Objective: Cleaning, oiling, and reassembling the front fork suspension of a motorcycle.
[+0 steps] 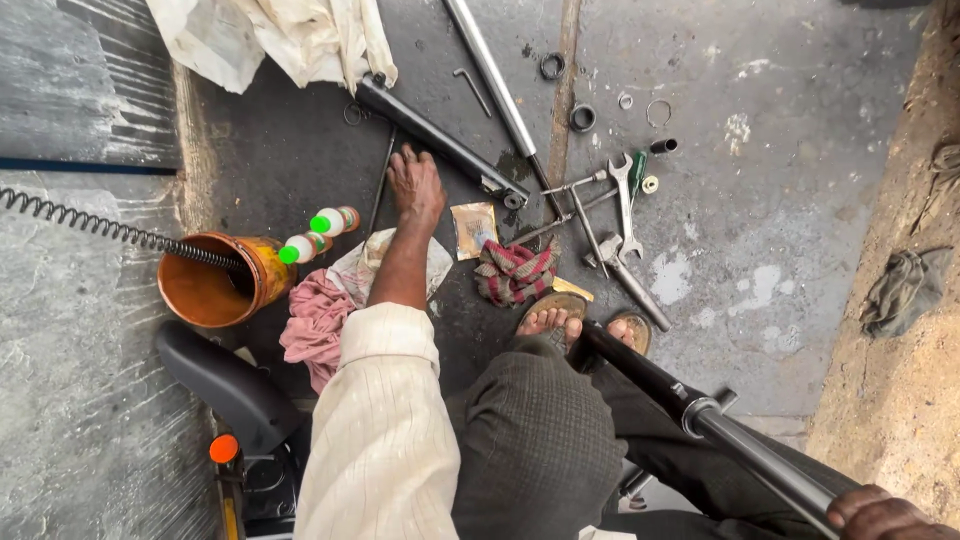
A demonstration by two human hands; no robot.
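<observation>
My left hand point(415, 185) reaches down to the dark floor with its fingers spread and nothing in it. Its fingertips lie beside a long black tube point(440, 140) and a thin metal rod point(380, 185). My right hand point(880, 515), at the bottom right corner, grips the chrome upper part of a fork leg point(760, 460). The black lower end of the fork leg point(610, 350) rests by my sandalled feet point(550, 320).
An orange tub point(200, 295) with a coiled spring point(100, 228) in it stands at the left, next to two green-capped bottles point(320, 232). Pink cloth point(315, 320), checkered rag point(515, 270), spanners point(625, 200), a chrome tube point(495, 80), loose rings point(582, 117) and a white sheet point(280, 35) lie around.
</observation>
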